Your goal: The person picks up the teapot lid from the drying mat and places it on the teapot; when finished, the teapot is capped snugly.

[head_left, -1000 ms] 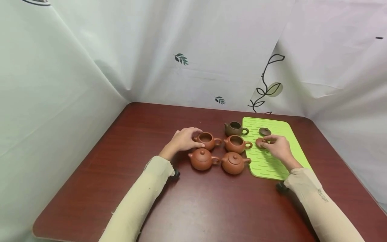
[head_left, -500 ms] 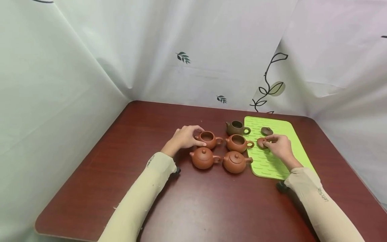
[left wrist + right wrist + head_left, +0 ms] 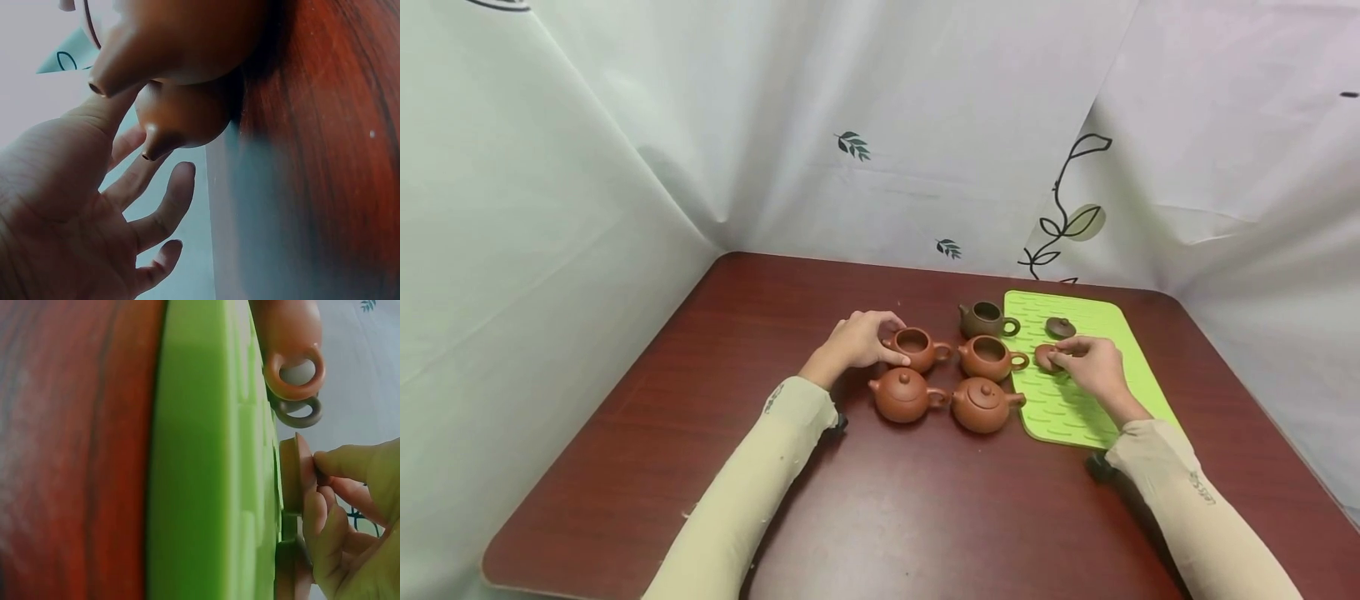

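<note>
My left hand (image 3: 863,340) holds a lidless reddish-brown teapot (image 3: 917,360) by its spout side, thumb in front and fingers behind. In the left wrist view that teapot (image 3: 187,115) shows beyond a nearer lidded teapot (image 3: 206,37); the remaining fingers spread loosely. Over the green mat (image 3: 1067,417), my right hand (image 3: 1093,367) pinches a small reddish-brown teapot lid (image 3: 1042,357) by its knob. From the right wrist, the lid (image 3: 290,475) is low over the mat, its flat top facing the fingers. A dark brown lid (image 3: 1060,327) lies on the mat just beyond.
Another lidless reddish teapot (image 3: 983,363) and a dark brown lidless one (image 3: 981,323) stand by the mat's left edge. Two lidded teapots (image 3: 901,398) sit in the front row, close together. A white curtain (image 3: 880,200) hangs behind the dark red wooden table (image 3: 880,500).
The view has shifted slightly. Both hands keep nearly the same places, the left at the lidless teapot and the right at the lid over the mat.
</note>
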A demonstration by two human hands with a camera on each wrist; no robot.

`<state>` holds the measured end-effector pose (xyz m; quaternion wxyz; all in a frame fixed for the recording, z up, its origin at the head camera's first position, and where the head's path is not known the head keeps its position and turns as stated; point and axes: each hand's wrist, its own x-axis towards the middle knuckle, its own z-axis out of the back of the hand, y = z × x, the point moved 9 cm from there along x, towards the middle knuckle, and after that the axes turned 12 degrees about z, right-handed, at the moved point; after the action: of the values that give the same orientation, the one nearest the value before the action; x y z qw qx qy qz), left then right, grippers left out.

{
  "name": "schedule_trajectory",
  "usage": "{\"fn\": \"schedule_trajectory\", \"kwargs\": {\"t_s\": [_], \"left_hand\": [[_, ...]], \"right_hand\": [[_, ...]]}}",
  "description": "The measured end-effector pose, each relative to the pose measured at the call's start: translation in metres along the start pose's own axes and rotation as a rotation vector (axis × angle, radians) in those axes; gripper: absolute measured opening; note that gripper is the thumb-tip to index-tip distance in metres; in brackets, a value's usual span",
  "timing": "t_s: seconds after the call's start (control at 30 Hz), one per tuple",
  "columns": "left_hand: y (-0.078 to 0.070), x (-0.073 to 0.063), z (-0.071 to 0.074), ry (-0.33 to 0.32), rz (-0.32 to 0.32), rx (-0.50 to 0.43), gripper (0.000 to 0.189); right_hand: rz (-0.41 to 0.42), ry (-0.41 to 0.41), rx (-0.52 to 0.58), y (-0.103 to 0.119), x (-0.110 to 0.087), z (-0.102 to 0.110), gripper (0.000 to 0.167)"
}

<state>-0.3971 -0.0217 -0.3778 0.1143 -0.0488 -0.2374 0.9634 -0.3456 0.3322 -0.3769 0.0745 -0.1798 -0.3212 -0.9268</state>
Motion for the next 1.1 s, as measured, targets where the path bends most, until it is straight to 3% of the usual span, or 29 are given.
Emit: {"fn": "schedule_trajectory", "kwargs": {"t_s": [0.27,1.1], "left_hand": [[0.000,0.000,0.003,-0.005,0.003,-0.037,0.059],[0.000,0.001,0.001,0.017,-0.006,-0.027,0.060]], "right_hand": [[-0.005,-0.020,0.015,0.008,0.000,0.005,0.027],[0.064,-0.022,0.083,0.046,-0.002,0.006,0.019]]}}
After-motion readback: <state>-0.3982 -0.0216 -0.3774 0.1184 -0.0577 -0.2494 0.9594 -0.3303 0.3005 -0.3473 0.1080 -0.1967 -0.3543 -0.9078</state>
